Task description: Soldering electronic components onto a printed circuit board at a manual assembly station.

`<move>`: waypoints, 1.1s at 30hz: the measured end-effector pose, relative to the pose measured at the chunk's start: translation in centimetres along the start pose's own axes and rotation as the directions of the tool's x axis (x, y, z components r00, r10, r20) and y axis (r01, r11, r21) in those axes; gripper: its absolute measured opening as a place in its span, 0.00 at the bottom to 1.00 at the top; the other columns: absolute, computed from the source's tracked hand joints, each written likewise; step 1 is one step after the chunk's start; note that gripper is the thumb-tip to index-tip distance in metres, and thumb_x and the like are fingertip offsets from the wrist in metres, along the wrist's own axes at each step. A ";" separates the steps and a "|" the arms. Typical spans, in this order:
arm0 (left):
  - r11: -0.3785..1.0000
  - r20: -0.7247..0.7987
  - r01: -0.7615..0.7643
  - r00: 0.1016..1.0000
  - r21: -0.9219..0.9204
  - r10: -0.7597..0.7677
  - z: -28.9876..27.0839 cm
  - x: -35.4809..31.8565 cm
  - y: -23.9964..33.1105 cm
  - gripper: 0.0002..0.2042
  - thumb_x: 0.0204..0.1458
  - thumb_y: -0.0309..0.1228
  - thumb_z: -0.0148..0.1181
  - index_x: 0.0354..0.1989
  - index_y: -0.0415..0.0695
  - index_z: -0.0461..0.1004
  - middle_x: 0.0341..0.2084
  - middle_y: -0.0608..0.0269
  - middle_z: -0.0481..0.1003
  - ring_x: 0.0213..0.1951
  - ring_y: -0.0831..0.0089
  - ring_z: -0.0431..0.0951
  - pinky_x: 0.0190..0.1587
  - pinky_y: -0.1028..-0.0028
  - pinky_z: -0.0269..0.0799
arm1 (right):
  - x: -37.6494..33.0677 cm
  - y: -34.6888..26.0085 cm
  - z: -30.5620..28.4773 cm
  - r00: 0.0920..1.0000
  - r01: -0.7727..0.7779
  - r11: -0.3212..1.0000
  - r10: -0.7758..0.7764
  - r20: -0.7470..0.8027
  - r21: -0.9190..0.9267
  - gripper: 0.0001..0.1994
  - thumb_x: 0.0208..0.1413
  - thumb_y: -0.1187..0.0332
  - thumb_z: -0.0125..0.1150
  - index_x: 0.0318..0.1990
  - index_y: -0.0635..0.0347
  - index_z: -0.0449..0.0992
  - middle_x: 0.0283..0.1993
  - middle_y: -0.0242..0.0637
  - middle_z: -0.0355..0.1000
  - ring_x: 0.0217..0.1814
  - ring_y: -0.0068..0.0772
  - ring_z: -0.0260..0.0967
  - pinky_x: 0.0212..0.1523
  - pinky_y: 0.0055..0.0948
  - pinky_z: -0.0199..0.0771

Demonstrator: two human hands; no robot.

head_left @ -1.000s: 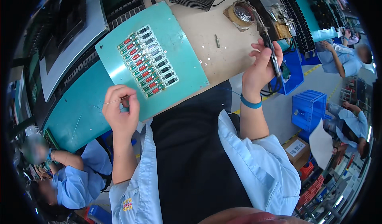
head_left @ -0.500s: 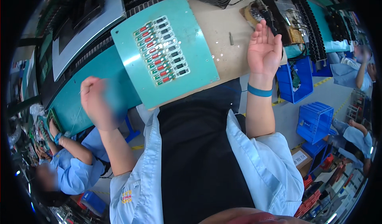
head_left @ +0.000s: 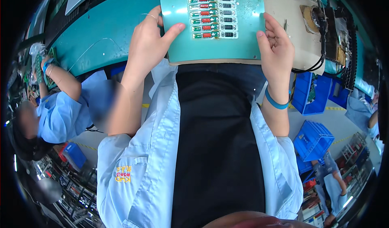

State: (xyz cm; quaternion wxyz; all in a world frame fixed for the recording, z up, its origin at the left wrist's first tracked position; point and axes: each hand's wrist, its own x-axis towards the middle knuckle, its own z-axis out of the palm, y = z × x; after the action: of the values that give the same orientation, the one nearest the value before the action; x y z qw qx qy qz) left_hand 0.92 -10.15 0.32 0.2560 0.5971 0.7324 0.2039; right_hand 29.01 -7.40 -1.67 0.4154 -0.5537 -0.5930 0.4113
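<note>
Both hands now flank the panel [head_left: 221,50], closer in than half a second ago.
The left hand's [head_left: 149,43] thumb spreads wide over its smooth green left edge; the right hand's [head_left: 278,50] fingers curl beside the right; grip, I can't tell. Oblong boards [head_left: 206,20] line it; flat mat [head_left: 97,29] stretches leftward.

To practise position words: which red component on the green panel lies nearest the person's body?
The lowest red component in the column, the last before the near edge of the green panel; all the others sit farther up.
</note>
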 end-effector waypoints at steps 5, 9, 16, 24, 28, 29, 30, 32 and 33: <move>0.800 -0.051 -0.003 0.998 -0.600 -0.035 -0.2 -0.7 -1.8 0.24 0.65 0.34 0.61 0.63 0.29 0.70 0.37 0.55 0.81 0.36 0.76 0.79 0.39 0.81 0.74 | -2.2 -3.1 -1.2 1.000 0.022 0.972 -0.022 -0.004 0.233 0.25 0.58 0.86 0.60 0.65 0.72 0.71 0.53 0.46 0.79 0.45 0.25 0.75 0.45 0.16 0.75; 0.702 -0.005 -0.030 0.999 -0.712 0.038 -2.8 -0.1 -1.1 0.27 0.66 0.35 0.60 0.68 0.30 0.65 0.50 0.53 0.81 0.44 0.73 0.83 0.44 0.79 0.77 | -4.0 -5.9 -1.0 0.996 0.090 0.944 -0.086 -0.028 0.317 0.25 0.59 0.83 0.60 0.65 0.75 0.70 0.56 0.50 0.78 0.51 0.32 0.77 0.53 0.21 0.77; 0.385 -0.013 0.000 0.999 -0.923 -0.030 -2.0 0.8 -1.8 0.23 0.57 0.23 0.62 0.62 0.27 0.70 0.41 0.52 0.82 0.28 0.78 0.80 0.28 0.88 0.72 | -4.5 -6.4 -1.8 0.954 0.261 0.872 -0.298 0.025 0.413 0.28 0.65 0.72 0.58 0.70 0.74 0.62 0.67 0.58 0.69 0.67 0.45 0.71 0.68 0.35 0.70; 0.401 0.011 0.049 0.995 -0.915 -0.097 -2.4 0.8 -1.7 0.27 0.60 0.25 0.58 0.67 0.25 0.64 0.45 0.48 0.81 0.31 0.76 0.82 0.31 0.88 0.75 | -4.4 -6.6 -0.7 0.937 0.313 0.830 -0.349 -0.008 0.462 0.37 0.67 0.59 0.61 0.75 0.70 0.52 0.71 0.59 0.64 0.69 0.47 0.68 0.69 0.39 0.68; 0.380 0.041 0.080 0.993 -0.921 -0.110 -2.3 1.0 -1.6 0.27 0.59 0.24 0.56 0.67 0.26 0.63 0.48 0.47 0.80 0.33 0.75 0.82 0.33 0.87 0.76 | -5.0 -7.7 -0.5 0.950 0.280 0.872 -0.311 0.010 0.402 0.43 0.63 0.56 0.67 0.76 0.68 0.50 0.72 0.58 0.63 0.69 0.47 0.68 0.69 0.39 0.68; 0.374 0.051 0.090 0.992 -0.923 -0.114 -2.3 1.1 -1.6 0.27 0.59 0.24 0.55 0.67 0.26 0.63 0.48 0.46 0.80 0.34 0.74 0.83 0.34 0.87 0.77 | -5.2 -7.9 -0.4 0.955 0.269 0.884 -0.297 0.015 0.382 0.45 0.62 0.55 0.69 0.76 0.67 0.50 0.72 0.58 0.63 0.69 0.47 0.68 0.70 0.39 0.68; 0.376 0.050 0.089 0.992 -0.922 -0.114 -2.2 1.2 -1.6 0.27 0.59 0.24 0.55 0.67 0.26 0.63 0.48 0.46 0.80 0.34 0.74 0.83 0.34 0.87 0.77 | -5.3 -7.9 -0.4 0.955 0.270 0.883 -0.298 0.015 0.384 0.45 0.62 0.55 0.69 0.76 0.67 0.50 0.72 0.58 0.63 0.69 0.47 0.68 0.70 0.39 0.68; 0.350 0.061 0.095 0.992 -0.932 -0.107 -1.9 1.3 -2.0 0.27 0.59 0.23 0.55 0.68 0.26 0.63 0.50 0.45 0.79 0.35 0.73 0.83 0.36 0.86 0.77 | -5.6 -7.9 -0.2 0.956 0.263 0.879 -0.292 0.013 0.397 0.45 0.58 0.55 0.73 0.75 0.65 0.52 0.72 0.58 0.63 0.69 0.48 0.68 0.70 0.39 0.68; 0.337 0.066 0.098 0.992 -0.936 -0.104 -1.8 1.4 -2.1 0.27 0.58 0.23 0.54 0.68 0.26 0.63 0.50 0.44 0.79 0.36 0.72 0.83 0.36 0.86 0.78 | -5.7 -7.8 -0.1 0.957 0.259 0.877 -0.289 0.012 0.404 0.46 0.56 0.54 0.75 0.74 0.63 0.54 0.72 0.58 0.63 0.69 0.48 0.68 0.70 0.40 0.68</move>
State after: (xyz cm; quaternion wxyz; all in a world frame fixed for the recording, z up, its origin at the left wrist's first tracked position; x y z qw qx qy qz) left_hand -2.04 -9.20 0.25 0.5615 0.2960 0.5198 0.5717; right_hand 26.93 -13.48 5.54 0.5517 -0.3528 -0.5837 0.4801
